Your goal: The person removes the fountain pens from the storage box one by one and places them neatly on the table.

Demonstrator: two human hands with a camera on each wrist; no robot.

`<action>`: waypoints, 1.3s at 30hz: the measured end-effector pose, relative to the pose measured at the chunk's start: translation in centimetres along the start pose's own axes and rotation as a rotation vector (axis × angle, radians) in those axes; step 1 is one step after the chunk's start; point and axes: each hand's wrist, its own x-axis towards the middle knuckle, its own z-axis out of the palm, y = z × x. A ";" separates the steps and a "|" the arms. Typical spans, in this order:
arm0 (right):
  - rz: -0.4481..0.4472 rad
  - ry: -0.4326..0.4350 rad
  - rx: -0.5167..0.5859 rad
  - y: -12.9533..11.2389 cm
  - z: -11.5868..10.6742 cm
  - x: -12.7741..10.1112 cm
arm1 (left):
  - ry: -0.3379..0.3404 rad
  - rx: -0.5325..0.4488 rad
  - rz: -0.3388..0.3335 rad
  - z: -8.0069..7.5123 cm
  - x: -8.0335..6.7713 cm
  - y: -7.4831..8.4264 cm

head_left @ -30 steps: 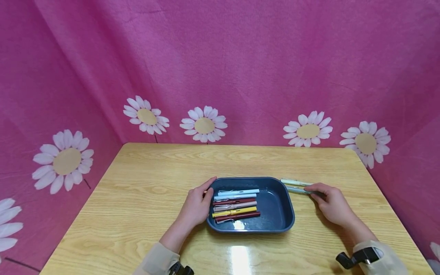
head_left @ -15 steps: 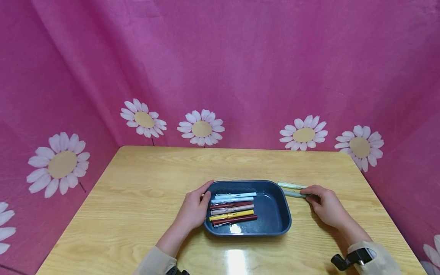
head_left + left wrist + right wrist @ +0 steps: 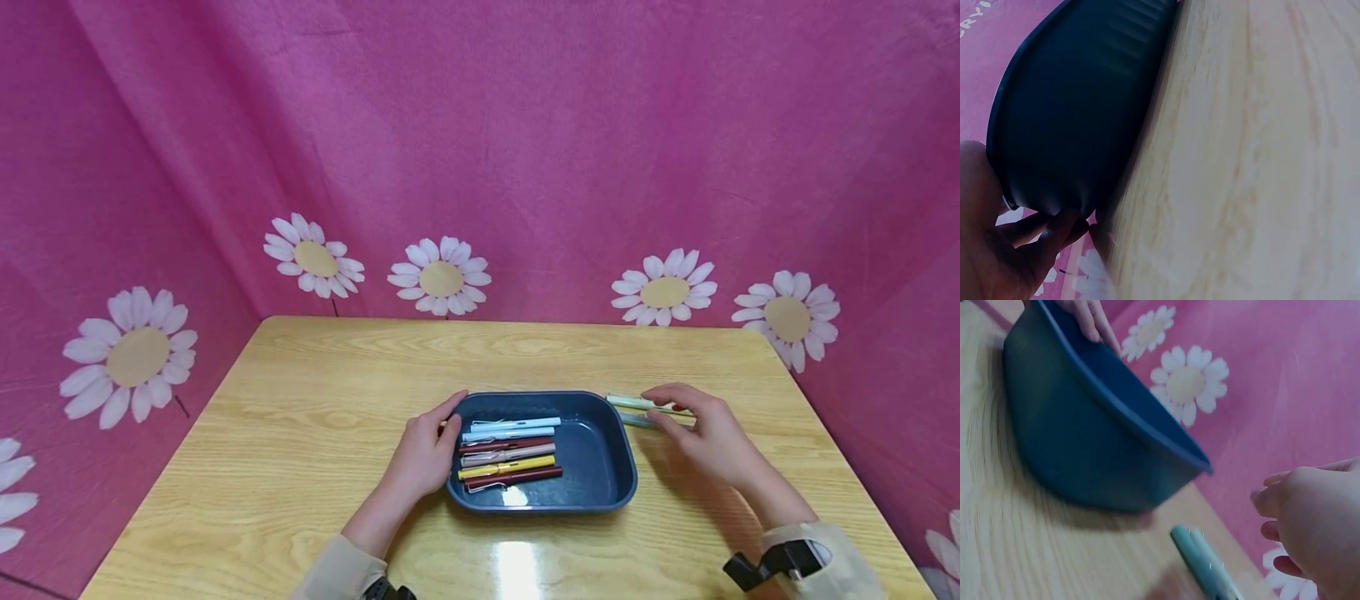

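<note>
A dark blue plastic tray stands on the wooden table, several capped pens lying side by side in its left half: light blue, dark red, mauve and yellow. My left hand grips the tray's left end, thumb at the rim; in the left wrist view its fingers curl against the outer wall. Right of the tray lie a pale green pen and a grey-blue pen. Over them hovers my right hand, thumb and forefinger spread. The right wrist view shows that hand apart from a green pen.
Behind the wooden table hangs a pink curtain with white daisies, and it also runs along both sides. A black wrist camera mount sits on the right sleeve.
My right hand has loosened from the grey-blue pen; its thumb and forefinger have parted and shifted slightly up and left toward the pale green pen. The left hand keeps its hold on the tray.
</note>
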 end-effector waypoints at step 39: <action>-0.145 -0.292 0.285 -8.3 4.7 3.3 | 0.000 0.023 -0.017 -0.1 -0.2 0.5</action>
